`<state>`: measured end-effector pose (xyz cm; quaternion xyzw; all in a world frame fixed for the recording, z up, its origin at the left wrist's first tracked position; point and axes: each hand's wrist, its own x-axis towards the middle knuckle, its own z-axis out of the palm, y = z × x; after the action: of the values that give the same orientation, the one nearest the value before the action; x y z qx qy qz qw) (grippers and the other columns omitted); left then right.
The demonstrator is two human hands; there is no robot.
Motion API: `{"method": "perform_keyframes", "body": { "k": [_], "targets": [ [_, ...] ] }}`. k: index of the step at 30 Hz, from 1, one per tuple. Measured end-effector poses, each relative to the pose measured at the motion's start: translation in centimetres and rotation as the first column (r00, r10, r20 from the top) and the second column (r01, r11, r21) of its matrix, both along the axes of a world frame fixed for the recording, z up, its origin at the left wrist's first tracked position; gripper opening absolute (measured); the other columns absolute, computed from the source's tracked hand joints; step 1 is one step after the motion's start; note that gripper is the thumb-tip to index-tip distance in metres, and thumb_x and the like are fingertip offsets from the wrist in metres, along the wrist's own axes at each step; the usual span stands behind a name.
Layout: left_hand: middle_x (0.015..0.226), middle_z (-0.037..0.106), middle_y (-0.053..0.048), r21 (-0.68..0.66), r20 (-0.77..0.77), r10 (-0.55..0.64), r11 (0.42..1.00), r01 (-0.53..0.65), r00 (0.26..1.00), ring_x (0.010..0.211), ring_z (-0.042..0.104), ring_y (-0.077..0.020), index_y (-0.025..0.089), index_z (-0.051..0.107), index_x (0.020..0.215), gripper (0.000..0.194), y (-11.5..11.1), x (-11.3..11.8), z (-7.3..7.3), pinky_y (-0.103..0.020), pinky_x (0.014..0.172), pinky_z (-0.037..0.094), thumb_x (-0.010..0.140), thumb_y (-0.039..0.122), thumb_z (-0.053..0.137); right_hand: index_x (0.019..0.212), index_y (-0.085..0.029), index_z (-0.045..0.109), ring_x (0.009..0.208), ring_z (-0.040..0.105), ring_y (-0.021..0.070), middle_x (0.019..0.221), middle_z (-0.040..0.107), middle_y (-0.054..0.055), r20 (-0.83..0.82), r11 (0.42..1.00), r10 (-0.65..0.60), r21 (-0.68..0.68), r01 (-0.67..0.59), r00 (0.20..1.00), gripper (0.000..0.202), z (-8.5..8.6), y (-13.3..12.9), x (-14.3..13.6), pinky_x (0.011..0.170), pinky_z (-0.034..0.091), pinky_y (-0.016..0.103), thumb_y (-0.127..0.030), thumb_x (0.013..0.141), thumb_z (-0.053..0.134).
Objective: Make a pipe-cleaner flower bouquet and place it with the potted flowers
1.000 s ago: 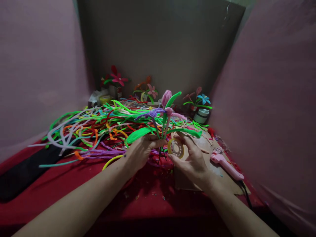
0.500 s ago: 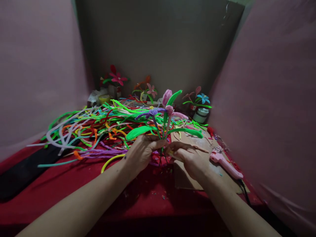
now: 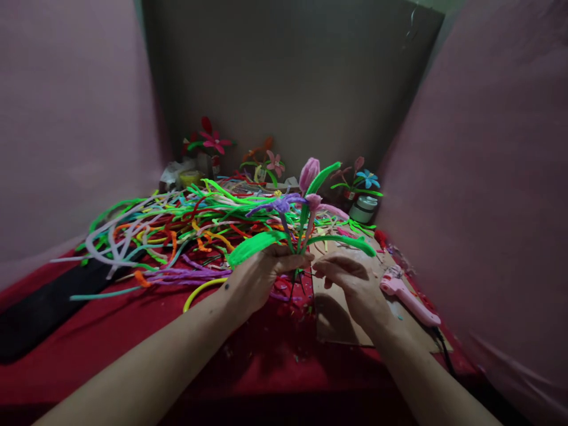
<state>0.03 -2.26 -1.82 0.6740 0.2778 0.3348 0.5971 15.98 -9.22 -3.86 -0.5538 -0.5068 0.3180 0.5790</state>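
Note:
My left hand (image 3: 257, 275) is closed around the stems of a pipe-cleaner flower bouquet (image 3: 304, 222), held upright over the table. The bouquet has a pink tulip bud (image 3: 309, 174), a purple flower (image 3: 281, 204), a lower pink bloom (image 3: 314, 203) and green fuzzy leaves (image 3: 255, 247). Thin dark stem ends (image 3: 296, 285) stick out below my left fingers. Just right of the stems is my right hand (image 3: 348, 281), its fingers loosely bent and a little apart, with nothing visible in them. Whether its fingertips touch a stem end is too small to tell.
A big heap of coloured pipe cleaners (image 3: 177, 219) covers the back left of the red cloth (image 3: 146, 349). On the right, a pink glue gun (image 3: 410, 299) lies on a cardboard sheet (image 3: 346, 325). Finished flowers (image 3: 215, 142) and a lidded jar (image 3: 364, 208) stand behind.
My right hand has drawn slightly away from the stems and its fingers have loosened. The bouquet, still in my left hand, has shifted a little to the right.

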Motion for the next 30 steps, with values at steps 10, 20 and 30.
{"method": "perform_keyframes", "body": {
  "k": [10, 20, 30],
  "targets": [
    [0.065, 0.067, -0.004, -0.145, 0.108, -0.095, 0.983, 0.110, 0.990, 0.060, 0.058, -0.0157, 0.014, 0.070, 0.066, 0.017, -0.1, 0.4, -0.7, -0.026, 0.060, 0.043, 0.074, 0.027, 0.061, 0.068, -0.020, 0.068, 0.064, 0.055, 0.0143, 0.068, 0.063, 0.002, -0.040, 0.988, 0.087, 0.128, -0.082, 0.995, 0.012, 0.6, 0.1, -0.9, 0.054, 0.044, 0.026, -0.029, 0.074, 0.063],
    [0.059, 0.065, -0.005, -0.222, 0.148, -0.082, 0.968, 0.114, 0.986, 0.056, 0.057, -0.0140, 0.012, 0.068, 0.062, 0.018, 0.1, 0.9, -1.9, -0.026, 0.061, 0.043, 0.068, 0.029, 0.068, 0.060, -0.019, 0.065, 0.055, 0.047, 0.0101, 0.057, 0.057, -0.003, -0.134, 0.996, 0.037, 0.081, -0.027, 0.990, 0.010, 0.7, 0.8, -1.9, 0.054, 0.042, 0.023, -0.026, 0.067, 0.068],
    [0.057, 0.062, -0.002, -0.140, 0.149, -0.017, 0.989, 0.038, 0.989, 0.054, 0.055, -0.0137, 0.014, 0.066, 0.057, 0.018, -0.3, 0.6, -1.3, -0.027, 0.059, 0.043, 0.065, 0.029, 0.071, 0.069, -0.019, 0.066, 0.067, 0.055, 0.0149, 0.067, 0.062, 0.000, -0.054, 0.993, -0.004, 0.117, 0.011, 0.999, 0.013, -0.2, 0.7, -2.2, 0.063, 0.046, 0.027, -0.031, 0.074, 0.063]
  ]
}}
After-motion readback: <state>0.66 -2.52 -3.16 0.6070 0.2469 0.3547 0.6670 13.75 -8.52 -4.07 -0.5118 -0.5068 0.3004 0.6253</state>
